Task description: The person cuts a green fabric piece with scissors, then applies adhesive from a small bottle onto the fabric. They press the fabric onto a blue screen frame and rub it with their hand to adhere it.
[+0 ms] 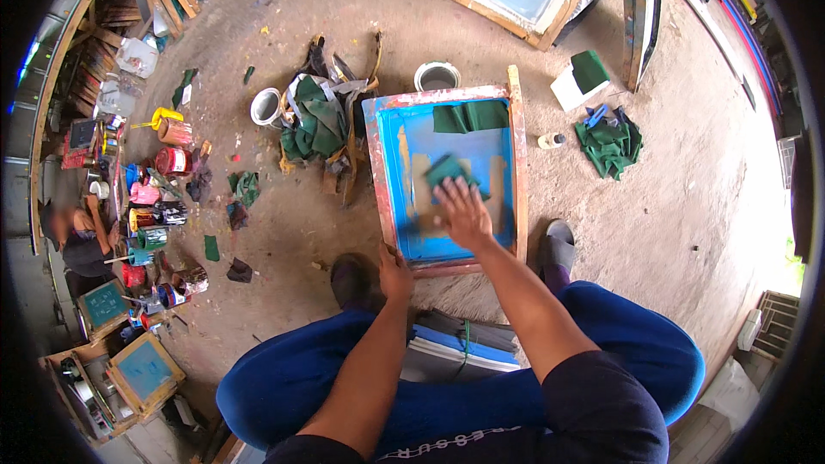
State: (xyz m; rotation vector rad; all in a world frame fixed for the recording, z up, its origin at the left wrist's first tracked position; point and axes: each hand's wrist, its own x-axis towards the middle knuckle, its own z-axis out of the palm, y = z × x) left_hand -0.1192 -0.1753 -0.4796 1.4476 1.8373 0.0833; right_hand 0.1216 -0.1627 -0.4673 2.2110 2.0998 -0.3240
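Note:
A wooden-framed printing screen with blue mesh lies flat on the dirt floor in front of me. My right hand presses a folded green cloth against the mesh near its middle. My left hand grips the frame's near edge at the lower left corner. A second green cloth lies across the far end of the screen. My knees in blue trousers frame the lower part of the view.
A pile of green rags and straps and two tape rolls lie left of the screen. More green cloths and a small bottle lie right. Paint pots line the left, where another person sits. Stacked sheets lie between my legs.

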